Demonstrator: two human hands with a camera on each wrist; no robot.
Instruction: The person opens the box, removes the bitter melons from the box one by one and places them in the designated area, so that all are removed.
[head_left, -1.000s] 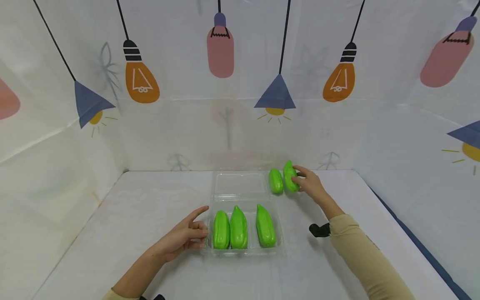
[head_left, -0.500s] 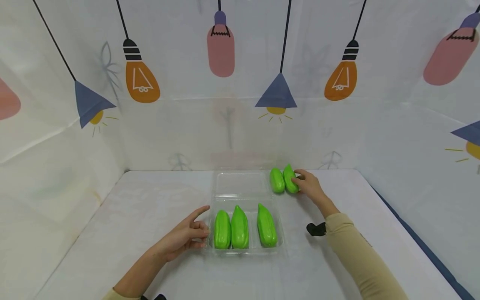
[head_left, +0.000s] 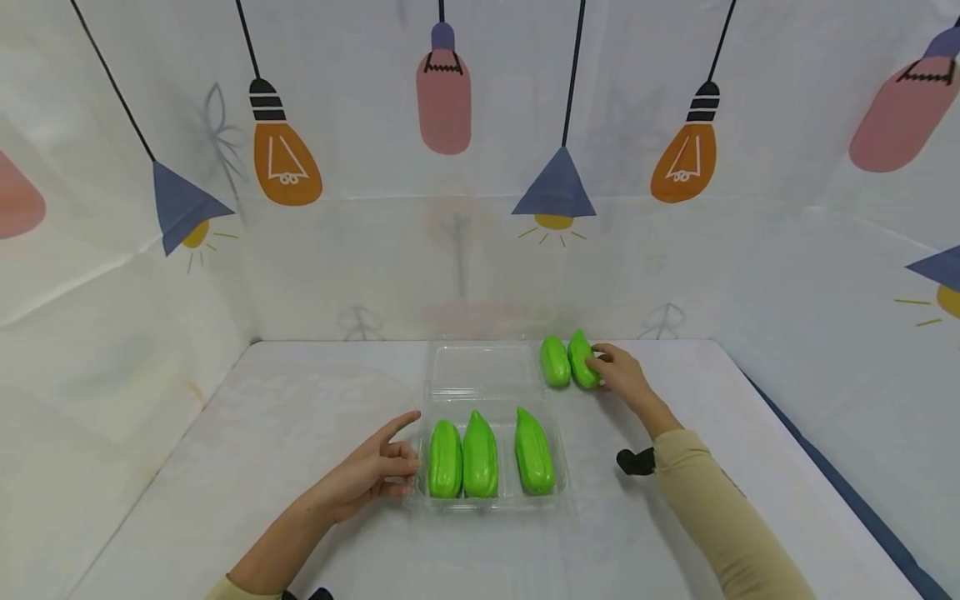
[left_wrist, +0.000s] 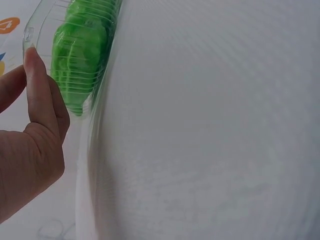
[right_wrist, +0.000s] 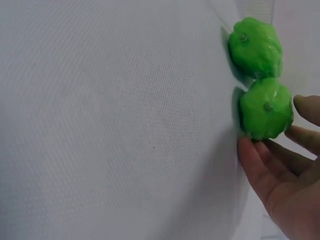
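A clear plastic box [head_left: 491, 502] lies opened out, its lid [head_left: 480, 367] folded back on the table. In its tray lie a left green toy vegetable [head_left: 446, 458], a middle one [head_left: 480, 454] and a right one [head_left: 534, 454], with a gap before the right one. My left hand [head_left: 371, 471] holds the box's left rim, index finger stretched out. Behind the box's right side, my right hand [head_left: 624, 372] grips a long lobed green toy vegetable [right_wrist: 265, 110] between thumb and fingers. It stands beside another green toy vegetable [right_wrist: 256, 47], touching it. Some right fingertips are hidden.
The white table [head_left: 300, 400] ends at a patterned backdrop [head_left: 480, 267] just behind the two rear vegetables. Side sheets rise at left and right. A black strap end [head_left: 636, 461] sticks out from my right sleeve.
My right hand has moved slightly down and left, bringing its green vegetable against the one beside it. The left hand and the box stay nearly where they were.
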